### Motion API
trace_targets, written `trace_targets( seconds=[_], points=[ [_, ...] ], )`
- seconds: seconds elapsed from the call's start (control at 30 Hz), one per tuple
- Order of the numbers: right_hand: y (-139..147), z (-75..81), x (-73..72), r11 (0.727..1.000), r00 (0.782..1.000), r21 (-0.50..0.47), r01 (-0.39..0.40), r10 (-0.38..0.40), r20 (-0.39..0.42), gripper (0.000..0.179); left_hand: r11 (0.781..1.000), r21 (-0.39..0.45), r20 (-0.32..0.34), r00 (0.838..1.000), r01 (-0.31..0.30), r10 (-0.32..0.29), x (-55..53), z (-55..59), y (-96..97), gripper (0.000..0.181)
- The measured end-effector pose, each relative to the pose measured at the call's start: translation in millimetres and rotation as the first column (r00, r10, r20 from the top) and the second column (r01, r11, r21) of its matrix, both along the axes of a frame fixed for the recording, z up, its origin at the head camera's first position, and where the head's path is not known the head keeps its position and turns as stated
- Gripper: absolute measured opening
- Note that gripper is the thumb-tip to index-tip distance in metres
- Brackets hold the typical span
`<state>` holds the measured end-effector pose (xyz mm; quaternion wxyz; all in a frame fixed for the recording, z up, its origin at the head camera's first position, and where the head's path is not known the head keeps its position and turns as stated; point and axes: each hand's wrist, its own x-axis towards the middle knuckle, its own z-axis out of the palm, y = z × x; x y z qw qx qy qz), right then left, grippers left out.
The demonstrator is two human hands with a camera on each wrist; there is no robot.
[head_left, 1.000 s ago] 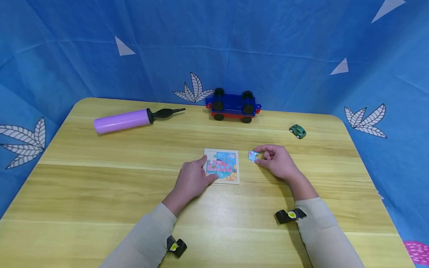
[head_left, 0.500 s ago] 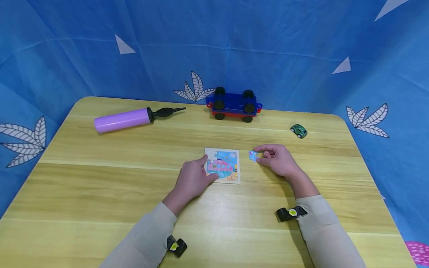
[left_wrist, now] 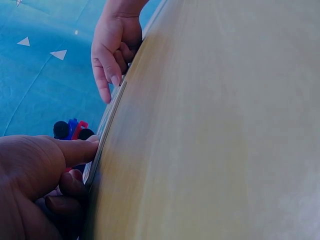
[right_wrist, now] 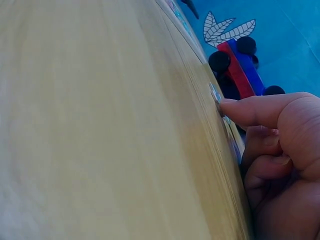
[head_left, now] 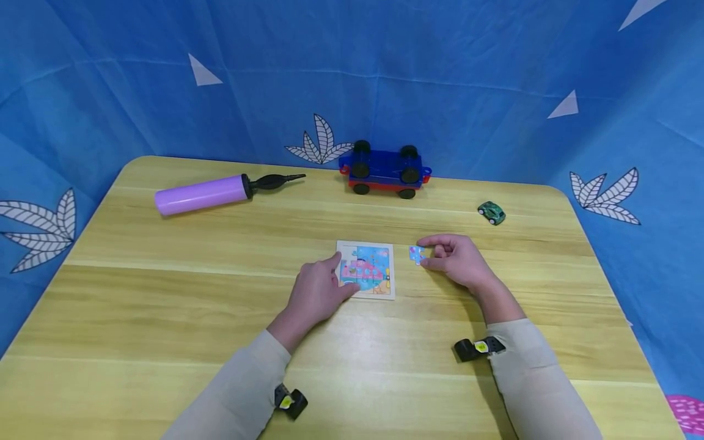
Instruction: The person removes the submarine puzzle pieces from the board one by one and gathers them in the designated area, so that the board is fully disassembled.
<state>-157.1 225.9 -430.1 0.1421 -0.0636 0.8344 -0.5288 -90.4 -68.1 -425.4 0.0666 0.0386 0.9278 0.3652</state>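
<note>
In the head view, a small square jigsaw puzzle (head_left: 374,254) lies in a pale frame near the table's middle. Its picture is pink and blue, and a bare pale patch shows at its upper left. My left hand (head_left: 319,287) holds the frame's lower left corner between thumb and index finger; the left wrist view shows the thumb (left_wrist: 82,150) at the frame's edge. To the right of the frame, my right hand (head_left: 456,260) pinches a light blue puzzle piece (head_left: 414,253) with a pink mark, low over the table. Fingers partly cover the piece in the right wrist view.
Toward the back of the wooden table (head_left: 220,342) lie a purple hand pump (head_left: 203,194) with a black nozzle and a blue and red toy wagon (head_left: 387,170) with black wheels. A green toy car (head_left: 492,212) sits at the back right. A blue patterned cloth (head_left: 440,73) hangs behind.
The head view has shifted very slightly. Both hands keep nearly the same pose, the left at the puzzle frame and the right with the puzzle piece.
</note>
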Motion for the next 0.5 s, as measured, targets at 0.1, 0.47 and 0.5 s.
trace_targets(
  seconds=[0.1, 0.47, 0.5],
  points=[
    [-0.4, 0.5, -0.1, 1.000, 1.000, -0.018, -0.001, 0.001, -0.002, 0.037, 1.000, 0.001, -0.001, 1.000, 0.000, 0.000, -0.4, 0.1, -0.5, 0.078],
    [-9.5, 1.6, 9.9, 0.999, 0.999, -0.026, 0.027, -0.028, -0.046, 0.037, 1.000, 0.008, 0.005, 1.000, -0.001, 0.001, -0.3, 0.4, -0.9, 0.077],
    [-11.7, 2.0, 11.5, 0.999, 0.998, -0.023, 0.029, -0.030, -0.059, 0.037, 1.000, 0.009, 0.008, 1.000, -0.001, 0.001, -0.2, 0.7, -0.8, 0.077]
  ],
)
